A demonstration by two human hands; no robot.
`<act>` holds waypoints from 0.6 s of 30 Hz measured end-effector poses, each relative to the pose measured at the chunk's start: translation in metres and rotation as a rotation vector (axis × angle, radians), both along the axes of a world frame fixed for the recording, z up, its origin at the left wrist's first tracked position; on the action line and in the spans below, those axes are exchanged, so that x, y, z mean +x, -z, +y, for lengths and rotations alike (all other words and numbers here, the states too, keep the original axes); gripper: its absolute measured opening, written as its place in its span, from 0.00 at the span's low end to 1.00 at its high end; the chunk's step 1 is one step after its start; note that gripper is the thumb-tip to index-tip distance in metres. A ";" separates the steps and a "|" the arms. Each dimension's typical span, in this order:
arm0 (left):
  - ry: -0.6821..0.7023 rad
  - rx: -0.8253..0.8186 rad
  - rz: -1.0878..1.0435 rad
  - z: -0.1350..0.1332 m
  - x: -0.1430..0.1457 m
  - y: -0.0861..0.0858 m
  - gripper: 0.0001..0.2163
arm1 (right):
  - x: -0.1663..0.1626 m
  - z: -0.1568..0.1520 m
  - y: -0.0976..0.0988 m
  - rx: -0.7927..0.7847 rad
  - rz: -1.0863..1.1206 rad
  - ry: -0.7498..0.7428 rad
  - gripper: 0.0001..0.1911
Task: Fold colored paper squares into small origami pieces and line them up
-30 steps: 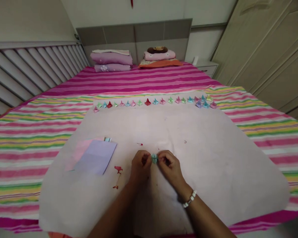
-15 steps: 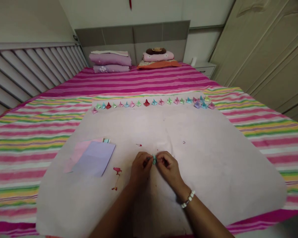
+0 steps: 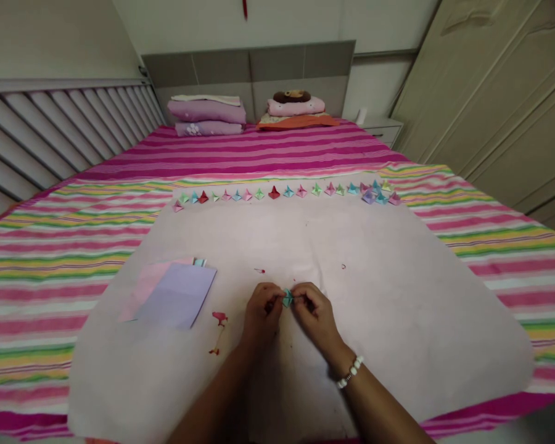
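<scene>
Between my two hands is a small teal folded-paper piece (image 3: 287,298), its points standing out. My left hand (image 3: 263,309) pinches its left side between thumb and fingertips. From the right, my right hand (image 3: 313,311) pinches the opposite side; a beaded bracelet (image 3: 351,372) circles that wrist. Both hands are low over a large pale sheet (image 3: 398,296). To their left lie loose square papers, with a lilac sheet (image 3: 178,295) on top of a pink one (image 3: 141,290). Fingertips cover part of the teal piece.
Several folded-paper pieces, including a red one (image 3: 274,192), line the sheet's far edge. Red scraps (image 3: 219,317) lie left of my hands, and a small red-tipped pin-like thing (image 3: 259,271) lies ahead. Striped bedding (image 3: 504,265) surrounds the sheet. Folded bedding (image 3: 208,112) is stacked by the headboard (image 3: 300,65).
The teal paper piece has opened out slightly and shows more of its faces between my fingers. Both hands stay in nearly the same place.
</scene>
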State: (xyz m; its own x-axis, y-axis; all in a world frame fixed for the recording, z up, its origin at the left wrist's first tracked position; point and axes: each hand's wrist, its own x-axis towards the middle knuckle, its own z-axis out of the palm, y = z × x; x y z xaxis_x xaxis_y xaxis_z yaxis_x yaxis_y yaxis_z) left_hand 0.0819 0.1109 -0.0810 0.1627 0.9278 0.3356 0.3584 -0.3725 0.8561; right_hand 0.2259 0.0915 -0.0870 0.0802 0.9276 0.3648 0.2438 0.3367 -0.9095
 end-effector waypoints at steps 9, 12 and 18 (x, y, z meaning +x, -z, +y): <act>-0.042 0.033 0.050 -0.001 0.002 -0.004 0.12 | 0.000 -0.001 -0.002 0.033 -0.010 0.002 0.11; -0.070 0.001 0.056 -0.001 0.004 -0.006 0.09 | 0.000 0.000 -0.001 0.029 -0.016 0.007 0.10; -0.071 -0.007 0.085 0.001 0.006 -0.004 0.09 | 0.000 0.000 -0.001 0.023 -0.022 0.007 0.10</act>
State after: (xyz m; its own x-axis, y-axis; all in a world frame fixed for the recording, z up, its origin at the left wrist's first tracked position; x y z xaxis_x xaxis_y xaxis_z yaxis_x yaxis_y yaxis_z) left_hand 0.0881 0.1117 -0.0770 0.1239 0.9404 0.3166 0.4553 -0.3373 0.8239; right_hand 0.2261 0.0918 -0.0861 0.0784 0.9184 0.3877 0.2663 0.3555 -0.8959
